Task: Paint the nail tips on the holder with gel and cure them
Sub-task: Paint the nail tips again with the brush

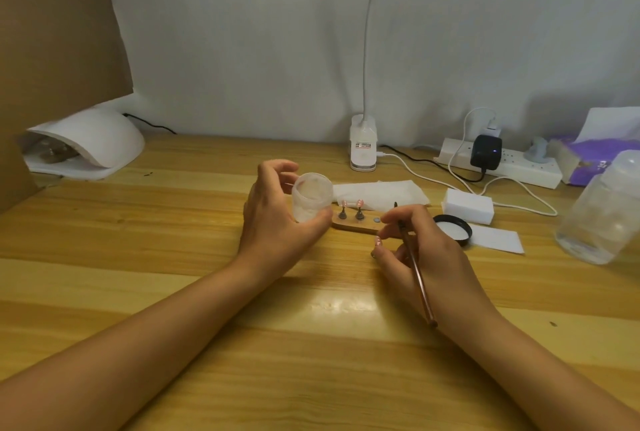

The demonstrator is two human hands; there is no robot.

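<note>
Where table meets white wall, the holder lies between the hands. Left hand grips jar; right hand pinches brush.

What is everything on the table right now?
nail tips: two, pink, on the holder
holder: one, wooden, table centre
jar: one, frosted white, in left hand
brush: one, brown, in right hand
lid: one, black, right of holder
foam block: one, white, behind lid
curing lamp: one, white, far left
desk lamp: one, white, back centre
power strip: one, white, back right
bottle: one, clear, right edge
left hand: one, grips jar
right hand: one, pinches brush
</note>
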